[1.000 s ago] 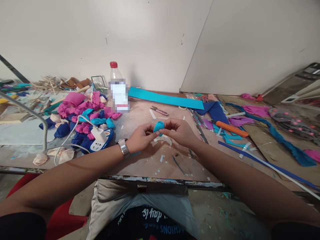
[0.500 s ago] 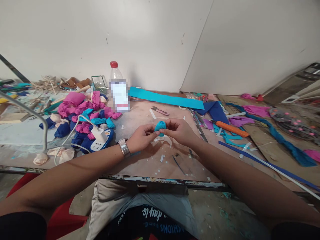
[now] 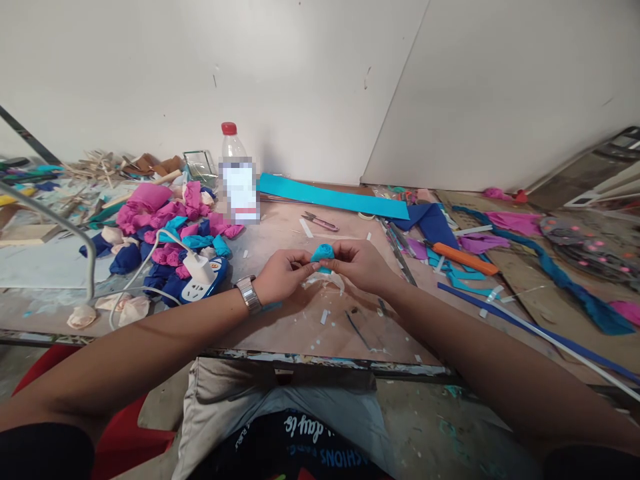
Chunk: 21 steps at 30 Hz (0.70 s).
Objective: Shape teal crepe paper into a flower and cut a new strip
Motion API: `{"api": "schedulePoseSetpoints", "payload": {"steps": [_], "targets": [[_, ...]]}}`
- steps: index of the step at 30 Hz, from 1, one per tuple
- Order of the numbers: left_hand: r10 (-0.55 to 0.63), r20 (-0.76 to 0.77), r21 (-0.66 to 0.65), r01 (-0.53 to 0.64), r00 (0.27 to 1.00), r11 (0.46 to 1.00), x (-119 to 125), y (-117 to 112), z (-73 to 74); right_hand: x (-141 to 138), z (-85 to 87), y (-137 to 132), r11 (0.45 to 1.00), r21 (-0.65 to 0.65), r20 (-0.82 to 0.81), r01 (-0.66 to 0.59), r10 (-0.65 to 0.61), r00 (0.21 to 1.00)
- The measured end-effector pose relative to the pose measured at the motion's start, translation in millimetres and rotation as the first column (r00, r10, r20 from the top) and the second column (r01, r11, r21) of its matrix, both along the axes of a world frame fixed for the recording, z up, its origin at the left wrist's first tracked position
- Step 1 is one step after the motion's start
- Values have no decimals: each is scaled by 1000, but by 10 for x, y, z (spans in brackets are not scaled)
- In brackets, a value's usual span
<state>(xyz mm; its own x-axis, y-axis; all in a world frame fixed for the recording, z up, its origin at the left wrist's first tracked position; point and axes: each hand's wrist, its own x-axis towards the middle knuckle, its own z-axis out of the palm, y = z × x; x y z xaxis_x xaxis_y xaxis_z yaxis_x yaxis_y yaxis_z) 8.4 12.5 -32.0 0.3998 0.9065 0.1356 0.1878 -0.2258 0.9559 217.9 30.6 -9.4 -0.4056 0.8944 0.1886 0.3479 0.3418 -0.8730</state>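
Note:
Both of my hands meet over the middle of the worktable [image 3: 300, 327], pinching a small rolled turquoise fabric flower [image 3: 323, 253]. My left hand [image 3: 283, 275], with a metal watch at the wrist, grips it from the left with closed fingers. From the right, my right hand [image 3: 361, 265] closes its fingers on the same piece. A bit of white strip hangs just under the flower. Small pink-handled snips [image 3: 320, 221] lie on the table a little beyond my hands.
A heap of pink, blue and turquoise fabric flowers [image 3: 165, 230] and a power strip [image 3: 203, 279] lie at left. A plastic bottle [image 3: 237, 177] stands behind. A long turquoise sheet [image 3: 333, 197], an orange cutter [image 3: 463, 258] and fabric strips fill the right.
The turquoise flower has been turned slightly between my fingers and sits a little to the right. My arms have barely moved.

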Motion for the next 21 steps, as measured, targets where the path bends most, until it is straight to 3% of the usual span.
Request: {"api": "schedulePoseSetpoints", "payload": {"steps": [11, 15, 21], "targets": [[17, -75, 29, -15, 997, 999, -23, 30, -52, 21, -13, 19, 999, -24, -9, -23, 23, 1000], [31, -92, 31, -28, 995, 999, -21, 22, -30, 17, -6, 15, 995, -80, -16, -58, 57, 998], [24, -136, 49, -17, 990, 999, -21, 12, 9, 4, 9, 12, 999, -45, -16, -25, 25, 1000]]}}
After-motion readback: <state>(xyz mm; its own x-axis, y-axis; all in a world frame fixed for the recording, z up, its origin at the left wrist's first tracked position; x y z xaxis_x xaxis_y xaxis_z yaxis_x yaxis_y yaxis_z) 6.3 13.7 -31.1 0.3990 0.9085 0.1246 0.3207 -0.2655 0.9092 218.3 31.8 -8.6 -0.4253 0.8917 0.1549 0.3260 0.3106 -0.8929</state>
